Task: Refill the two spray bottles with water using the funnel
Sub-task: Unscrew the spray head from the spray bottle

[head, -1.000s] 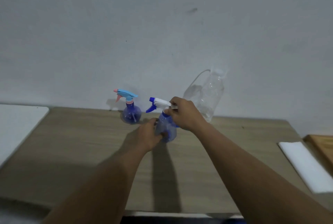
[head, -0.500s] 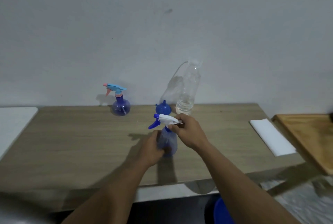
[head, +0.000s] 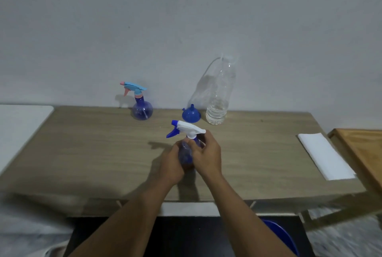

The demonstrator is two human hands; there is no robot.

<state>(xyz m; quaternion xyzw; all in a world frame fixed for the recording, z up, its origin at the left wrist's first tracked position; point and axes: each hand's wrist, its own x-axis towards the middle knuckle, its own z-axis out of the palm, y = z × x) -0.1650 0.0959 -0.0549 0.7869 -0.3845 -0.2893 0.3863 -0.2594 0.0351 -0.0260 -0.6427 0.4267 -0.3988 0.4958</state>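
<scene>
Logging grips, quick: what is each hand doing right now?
Left hand: grips the body of the white-topped spray bottle.
Right hand: fingers curled round that bottle's neck, below the trigger head.

The 1 head camera looks forward and down from above, close over the table (head: 103,163), facing the wall (head: 186,19).

Near spray bottle (head: 188,129): blue body, white head, blue trigger. Far spray bottle (head: 142,110): apparently violet-blue body, light-blue head, pink trigger. Funnel (head: 191,115): blue.
</scene>
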